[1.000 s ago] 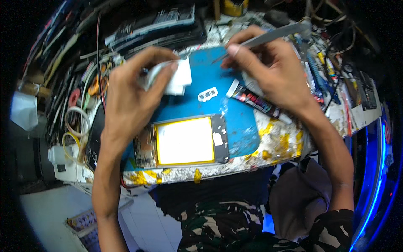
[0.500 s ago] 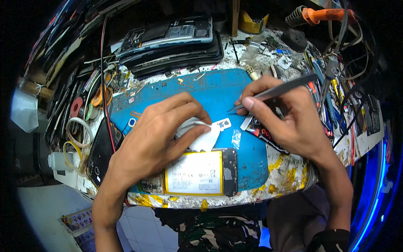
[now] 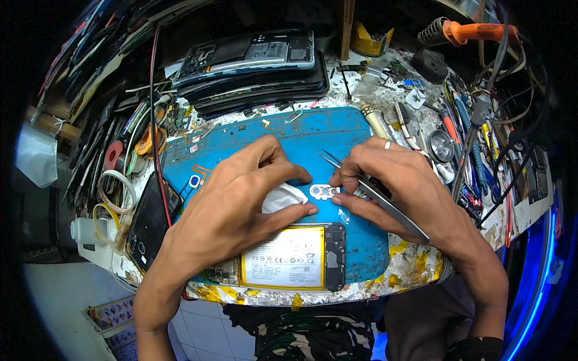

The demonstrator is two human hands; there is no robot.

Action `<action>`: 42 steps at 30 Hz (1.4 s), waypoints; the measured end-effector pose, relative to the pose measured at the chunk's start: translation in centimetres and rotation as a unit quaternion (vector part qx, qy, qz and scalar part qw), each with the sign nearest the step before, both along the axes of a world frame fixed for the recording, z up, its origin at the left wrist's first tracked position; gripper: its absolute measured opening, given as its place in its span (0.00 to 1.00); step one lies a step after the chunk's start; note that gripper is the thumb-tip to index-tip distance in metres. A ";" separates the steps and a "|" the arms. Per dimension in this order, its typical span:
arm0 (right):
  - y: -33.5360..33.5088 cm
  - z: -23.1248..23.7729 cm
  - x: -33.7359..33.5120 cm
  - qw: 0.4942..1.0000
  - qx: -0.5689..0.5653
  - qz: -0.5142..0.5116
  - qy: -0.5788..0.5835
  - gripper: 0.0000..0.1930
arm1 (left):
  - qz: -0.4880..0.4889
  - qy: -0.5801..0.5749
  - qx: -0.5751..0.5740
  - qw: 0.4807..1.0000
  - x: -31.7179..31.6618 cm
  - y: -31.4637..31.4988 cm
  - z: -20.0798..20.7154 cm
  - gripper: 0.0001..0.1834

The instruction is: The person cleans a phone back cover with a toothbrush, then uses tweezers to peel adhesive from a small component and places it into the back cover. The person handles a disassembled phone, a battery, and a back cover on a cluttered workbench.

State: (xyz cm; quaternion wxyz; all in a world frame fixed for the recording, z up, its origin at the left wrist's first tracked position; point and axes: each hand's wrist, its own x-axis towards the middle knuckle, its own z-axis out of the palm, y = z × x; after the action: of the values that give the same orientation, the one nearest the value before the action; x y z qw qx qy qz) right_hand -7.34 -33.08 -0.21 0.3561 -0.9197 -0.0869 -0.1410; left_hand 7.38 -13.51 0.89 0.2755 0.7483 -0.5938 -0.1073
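A small metal camera-lens frame with three round openings [image 3: 324, 192] is on the blue mat [image 3: 361, 240], between my hands. The thumb and forefinger of my right hand [image 3: 397, 186] are at its right end. That hand also holds grey tweezers [image 3: 394, 210], their tips up and to the left. My left hand [image 3: 241, 186] has its forefinger and thumb apart at the frame's left side. A crumpled white tissue [image 3: 284, 197] is tucked inside its curled palm; the other fingers are hidden. Below it lies an opened phone with a white, yellow-edged battery [image 3: 283, 259].
Stacked opened tablets [image 3: 253, 60] stand at the back. A dark phone [image 3: 147, 219] leans at the left, near tape rolls [image 3: 115, 189]. Brushes, screwdrivers and cables crowd the right, below an orange-handled tool [image 3: 475, 33]. A red-black wire [image 3: 155, 120] runs down the left.
The tweezers have swung round, their back end now at lower right. My right fingertips have come to the lens frame, which shows a different face. My left forefinger and thumb have spread off the tissue's edge.
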 end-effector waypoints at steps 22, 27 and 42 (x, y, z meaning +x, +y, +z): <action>0.5 1.1 -1.3 0.977 0.095 0.054 -0.180 0.20 | -0.097 -0.106 -0.229 0.963 -0.5 1.1 2.0 0.19; 0.8 0.7 -1.4 0.972 0.139 0.047 -0.185 0.09 | -0.097 -0.098 -0.218 0.966 -0.8 1.4 2.2 0.20; 0.6 1.4 -1.2 0.964 0.252 0.055 -0.066 0.17 | -0.084 -0.102 -0.242 0.961 -0.8 1.1 1.4 0.21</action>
State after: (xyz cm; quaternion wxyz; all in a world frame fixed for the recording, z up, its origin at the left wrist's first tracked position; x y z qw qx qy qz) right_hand -8.54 -32.52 1.14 0.5773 -0.7824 -0.1227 -0.1989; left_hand 6.57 -12.37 2.31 0.3762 0.6137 -0.6878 0.0936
